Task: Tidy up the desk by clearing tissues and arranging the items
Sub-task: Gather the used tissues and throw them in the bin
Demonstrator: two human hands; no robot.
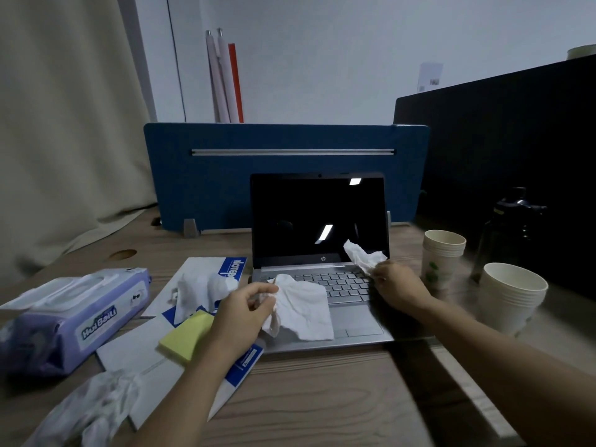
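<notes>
Two tissues over the laptop, large tissue in left hand, small tissue in right hand.

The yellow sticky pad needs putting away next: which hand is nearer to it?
Left. The left hand, pinching a tissue, is right beside the yellow sticky pad; the right hand is across the laptop keyboard.

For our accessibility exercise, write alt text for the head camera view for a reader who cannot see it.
A person's left hand and right hand each pinch a crumpled tissue over an open HP laptop on a wooden desk. More tissues, notepads, yellow sticky notes and a wet-wipes pack lie left; paper cups stand right.
</notes>
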